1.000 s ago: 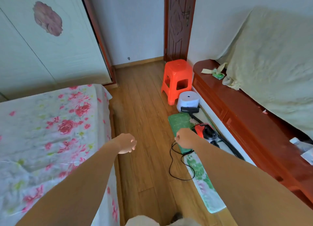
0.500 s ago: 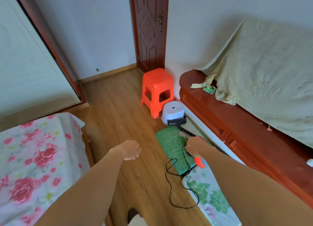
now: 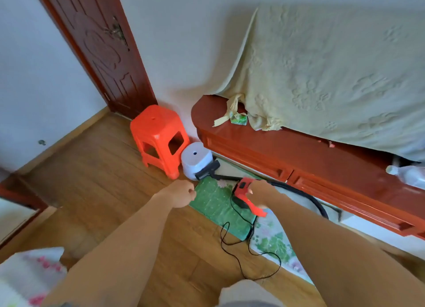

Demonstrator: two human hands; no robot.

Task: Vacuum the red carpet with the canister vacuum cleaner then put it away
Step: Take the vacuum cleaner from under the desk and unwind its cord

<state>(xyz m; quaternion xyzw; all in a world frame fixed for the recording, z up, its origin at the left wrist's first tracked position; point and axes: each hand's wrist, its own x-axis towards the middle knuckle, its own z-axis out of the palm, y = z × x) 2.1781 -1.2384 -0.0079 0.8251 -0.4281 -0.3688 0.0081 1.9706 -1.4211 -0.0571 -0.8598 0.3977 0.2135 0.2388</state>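
**Entry: vacuum cleaner reached, carpet not yet located**

Changed: A second ago the right hand [image 3: 258, 191] was held short of the vacuum cleaner [image 3: 243, 197]; it is now laid against the upper end of the red body. The bed [image 3: 27, 276], which filled the near side of the view, is reduced to one corner, well short of the stool [image 3: 158, 134].

Left hand [image 3: 181, 194]: held just in front of the stool as before, fingers curled into a fist, nothing held.

Vacuum cleaner: placed on the green mat [image 3: 213, 205], in front and to the right of the stool. Its brush head [image 3: 207, 170] is propped against a white drum [image 3: 195, 159] just beside the stool. The hose [image 3: 305, 197] is run off to the right along the red wooden surface [image 3: 276, 145]. The cord [image 3: 239, 258] is left in loose loops on the floor, nearer the person than the stool.

Meaning: The pick-up is judged to be in hand; no vacuuming is judged to have been started.

Not made out:
- Right fingers are blurred against the red plastic; whether a handle is gripped cannot be told.
- Whether the body is lifted or only tilted is not determined.
- The plug end of the cord is not traced.
- No red carpet is seen in view.
- The far end of the hose is covered by the right forearm.
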